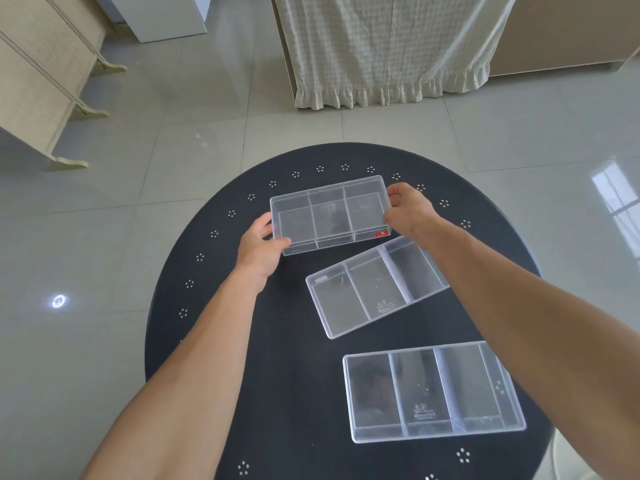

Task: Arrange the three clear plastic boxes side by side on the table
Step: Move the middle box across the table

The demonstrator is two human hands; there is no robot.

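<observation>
Closest to me, the near clear box [433,393] lies flat on the round black table [287,358], square to my view. Beyond it, partly under my right forearm, the middle clear box [374,289] sits askew. Farthest out, my left hand [259,242] and right hand [408,209] clasp the far clear box [329,213] by its short ends, thumbs over the rims.
</observation>
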